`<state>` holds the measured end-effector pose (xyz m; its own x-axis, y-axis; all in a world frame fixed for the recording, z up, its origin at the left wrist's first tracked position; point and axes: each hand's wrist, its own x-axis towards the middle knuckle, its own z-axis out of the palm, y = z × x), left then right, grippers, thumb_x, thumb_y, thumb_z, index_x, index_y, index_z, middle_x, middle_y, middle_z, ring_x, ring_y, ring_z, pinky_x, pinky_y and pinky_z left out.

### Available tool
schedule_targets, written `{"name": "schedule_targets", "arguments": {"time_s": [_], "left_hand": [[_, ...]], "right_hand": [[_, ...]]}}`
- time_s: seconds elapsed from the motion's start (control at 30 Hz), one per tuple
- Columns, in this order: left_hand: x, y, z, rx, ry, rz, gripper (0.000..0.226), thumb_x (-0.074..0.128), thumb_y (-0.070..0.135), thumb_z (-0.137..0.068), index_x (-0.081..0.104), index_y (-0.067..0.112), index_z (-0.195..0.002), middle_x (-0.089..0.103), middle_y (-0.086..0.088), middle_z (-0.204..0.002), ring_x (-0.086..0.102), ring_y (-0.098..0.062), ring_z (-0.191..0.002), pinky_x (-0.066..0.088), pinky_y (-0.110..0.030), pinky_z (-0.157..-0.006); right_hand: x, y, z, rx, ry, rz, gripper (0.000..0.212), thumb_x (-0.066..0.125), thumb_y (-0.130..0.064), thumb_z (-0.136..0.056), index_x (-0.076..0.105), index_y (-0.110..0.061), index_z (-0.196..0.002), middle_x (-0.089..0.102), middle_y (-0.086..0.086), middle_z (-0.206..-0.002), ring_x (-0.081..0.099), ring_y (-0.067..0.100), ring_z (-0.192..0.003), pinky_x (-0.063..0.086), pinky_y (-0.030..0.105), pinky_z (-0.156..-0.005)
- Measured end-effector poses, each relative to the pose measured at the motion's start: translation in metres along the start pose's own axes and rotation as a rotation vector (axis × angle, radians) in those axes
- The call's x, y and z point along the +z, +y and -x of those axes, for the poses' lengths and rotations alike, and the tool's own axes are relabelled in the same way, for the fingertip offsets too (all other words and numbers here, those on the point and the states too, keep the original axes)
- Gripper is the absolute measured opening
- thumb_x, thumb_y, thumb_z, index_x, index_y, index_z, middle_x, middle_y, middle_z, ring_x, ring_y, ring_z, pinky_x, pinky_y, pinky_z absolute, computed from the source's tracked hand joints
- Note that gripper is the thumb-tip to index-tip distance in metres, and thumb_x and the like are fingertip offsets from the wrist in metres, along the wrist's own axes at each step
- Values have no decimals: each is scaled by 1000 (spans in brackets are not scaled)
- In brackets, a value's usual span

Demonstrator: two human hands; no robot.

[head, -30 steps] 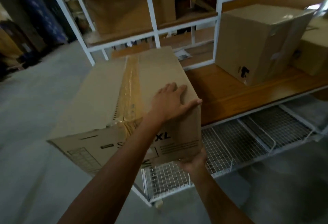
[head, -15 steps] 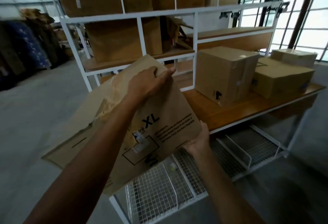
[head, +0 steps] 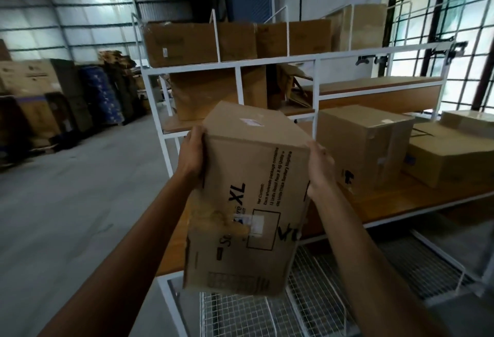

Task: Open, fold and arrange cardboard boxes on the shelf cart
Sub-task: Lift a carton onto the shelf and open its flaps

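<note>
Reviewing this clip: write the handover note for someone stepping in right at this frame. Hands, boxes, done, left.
Left hand: grips the XL box on its left side, near the top.
Right hand: grips its right side.
XL box: held in the air, tilted, in front of the cart, above the wooden shelf; not set down.
Done: a tall box and flatter boxes already sit on the wooden shelf; more boxes on the upper shelves.
Left: place the XL box on the cart, probably in the free spot left of the tall box.
</note>
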<state>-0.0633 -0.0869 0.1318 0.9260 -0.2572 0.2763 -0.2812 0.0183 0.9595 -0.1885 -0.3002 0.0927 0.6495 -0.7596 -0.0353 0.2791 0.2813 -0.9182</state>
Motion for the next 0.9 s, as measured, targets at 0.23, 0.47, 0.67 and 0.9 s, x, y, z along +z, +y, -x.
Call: {"name": "schedule_targets", "arguments": {"time_s": [0.23, 0.47, 0.67, 0.9], "left_hand": [[-24, -44, 23, -174, 7, 293, 48, 35, 52, -96, 65, 20, -115, 74, -6, -96, 67, -20, -93, 53, -33, -72], [-41, -63, 21, -199, -37, 507, 60, 44, 54, -88, 58, 15, -132, 67, -17, -120, 62, -29, -110, 54, -39, -81], [-70, -98, 23, -294, -86, 608, 42, 37, 36, -90, 58, 12, -117, 60, -15, -102, 57, -32, -98, 54, -44, -72], [-117, -102, -4, -252, -60, -200, 30, 39, 33, -101, 62, 15, -108, 62, -10, -104, 61, -28, -94, 55, -46, -81]], "right_hand": [[25, 13, 9, -107, -1, 249, 25, 57, -52, -80, 58, -28, -85, 71, 5, -97, 68, 23, -91, 57, 48, -86], [53, -23, 15, -306, 21, 497, 19, 52, -45, -87, 53, -26, -83, 67, 3, -87, 65, 20, -85, 57, 46, -83], [101, -24, 28, -569, -18, 826, 56, 29, -61, -94, 63, -19, -106, 65, 3, -97, 60, 21, -94, 48, 48, -93], [103, 25, 23, -561, -342, 1029, 59, 19, -61, -99, 63, -28, -121, 63, 6, -115, 56, 24, -111, 41, 41, -89]]}}
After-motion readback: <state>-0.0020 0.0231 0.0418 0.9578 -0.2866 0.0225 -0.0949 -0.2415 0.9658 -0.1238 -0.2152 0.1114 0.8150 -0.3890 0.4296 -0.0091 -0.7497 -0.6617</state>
